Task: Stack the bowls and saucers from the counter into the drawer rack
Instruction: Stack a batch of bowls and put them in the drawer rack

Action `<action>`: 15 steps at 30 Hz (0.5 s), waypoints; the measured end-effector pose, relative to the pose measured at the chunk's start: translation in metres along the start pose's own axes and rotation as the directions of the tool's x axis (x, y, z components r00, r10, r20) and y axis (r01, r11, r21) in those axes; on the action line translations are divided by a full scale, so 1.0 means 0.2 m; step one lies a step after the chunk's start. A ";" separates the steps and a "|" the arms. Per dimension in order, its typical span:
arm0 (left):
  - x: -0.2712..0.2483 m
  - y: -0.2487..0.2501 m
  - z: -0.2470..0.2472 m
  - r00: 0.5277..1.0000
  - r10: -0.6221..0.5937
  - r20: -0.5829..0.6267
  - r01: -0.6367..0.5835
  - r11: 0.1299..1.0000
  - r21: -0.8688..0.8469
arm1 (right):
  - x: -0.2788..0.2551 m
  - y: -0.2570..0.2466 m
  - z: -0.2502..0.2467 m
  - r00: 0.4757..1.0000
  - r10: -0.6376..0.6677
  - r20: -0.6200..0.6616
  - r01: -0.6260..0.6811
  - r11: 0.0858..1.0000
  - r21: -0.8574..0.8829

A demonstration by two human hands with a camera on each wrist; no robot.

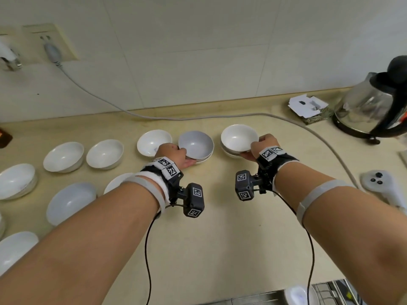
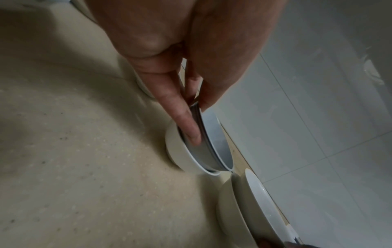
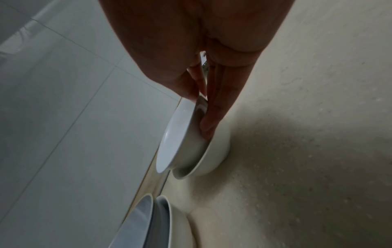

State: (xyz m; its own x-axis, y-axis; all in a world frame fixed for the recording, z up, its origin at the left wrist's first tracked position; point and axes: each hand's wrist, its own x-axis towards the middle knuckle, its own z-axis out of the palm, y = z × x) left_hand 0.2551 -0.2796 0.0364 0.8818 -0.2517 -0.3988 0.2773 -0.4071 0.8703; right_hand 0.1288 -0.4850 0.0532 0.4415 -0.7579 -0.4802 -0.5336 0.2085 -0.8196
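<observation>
My left hand (image 1: pixel 176 156) pinches the near rim of a greyish white bowl (image 1: pixel 196 145), thumb on the rim and fingers under it. That bowl tilts inside a second bowl (image 2: pixel 180 151) resting on the counter. My right hand (image 1: pixel 259 146) holds another white bowl (image 1: pixel 239 137) by its right rim, nested in a lower bowl (image 3: pixel 214 154) the same way. In the wrist views the left hand's fingers (image 2: pixel 184 120) and the right hand's fingers (image 3: pixel 214 114) lie along the bowls' outer walls. Several more white bowls (image 1: pixel 104 154) sit in rows to the left.
A glass kettle (image 1: pixel 372 106) stands at the back right, its grey cord (image 1: pixel 220 116) running across the counter behind the bowls. A white controller (image 1: pixel 381 186) lies at the right edge. A dish (image 1: pixel 297 294) lies in the drawer rack (image 1: pixel 326 292) at the bottom.
</observation>
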 end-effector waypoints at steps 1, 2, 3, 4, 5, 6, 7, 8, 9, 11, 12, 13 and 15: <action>0.01 -0.01 0.00 1.000 -0.012 0.012 0.011 0.999 0.053 | -0.02 -0.01 0.00 1.000 0.001 0.021 -0.001 1.000 -0.018; 0.01 -0.01 0.00 1.000 -0.028 0.010 0.027 0.998 0.050 | -0.03 -0.02 0.00 1.000 0.005 0.026 -0.004 1.000 -0.029; 0.01 -0.01 0.00 1.000 -0.023 -0.002 0.023 0.999 0.023 | -0.02 0.00 0.00 0.999 -0.003 0.032 0.004 0.999 -0.038; 0.01 -0.01 0.00 1.000 -0.017 -0.020 0.017 1.000 -0.011 | -0.02 0.00 0.00 0.999 0.002 0.036 0.000 0.999 -0.049; 0.01 -0.01 0.01 0.999 -0.015 -0.035 0.013 0.999 -0.034 | 0.00 0.00 0.00 0.999 0.002 0.040 0.001 0.999 -0.052; -0.01 0.00 0.02 0.999 -0.010 -0.044 0.008 0.999 -0.049 | 0.01 0.01 0.01 0.999 -0.001 0.044 0.003 0.998 -0.058; -0.02 0.00 0.02 0.999 -0.002 -0.044 -0.001 0.999 -0.054 | 0.01 0.01 0.00 0.999 -0.009 0.052 0.012 0.997 -0.071; -0.02 0.00 0.02 0.999 -0.001 -0.050 -0.002 0.998 -0.055 | 0.00 0.01 0.01 0.999 -0.009 0.050 0.012 0.997 -0.070; -0.02 0.00 0.02 0.999 -0.002 -0.051 -0.001 0.998 -0.064 | 0.00 0.01 0.01 0.999 -0.006 0.043 0.009 0.998 -0.068; -0.02 0.00 0.02 0.999 -0.031 -0.039 0.029 0.998 -0.058 | -0.01 0.01 0.01 1.000 -0.001 0.020 0.002 0.999 -0.054; -0.02 0.00 0.02 0.998 -0.059 -0.027 0.057 0.996 -0.067 | -0.01 0.01 0.02 1.000 0.007 0.021 -0.006 0.999 -0.053; -0.03 0.01 0.03 0.997 -0.082 -0.009 0.081 0.993 -0.088 | -0.01 0.01 0.02 0.999 0.013 0.032 -0.011 0.998 -0.055; -0.04 0.01 0.03 0.996 -0.084 -0.006 0.084 0.995 -0.052 | 0.01 0.02 0.03 0.997 0.045 0.069 -0.040 0.997 -0.071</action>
State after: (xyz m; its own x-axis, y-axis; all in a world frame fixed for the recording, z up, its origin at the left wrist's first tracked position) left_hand 0.2455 -0.2841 0.0386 0.8575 -0.2113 -0.4691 0.3698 -0.3808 0.8475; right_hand 0.1323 -0.4819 0.0478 0.4658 -0.7034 -0.5369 -0.6005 0.1943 -0.7756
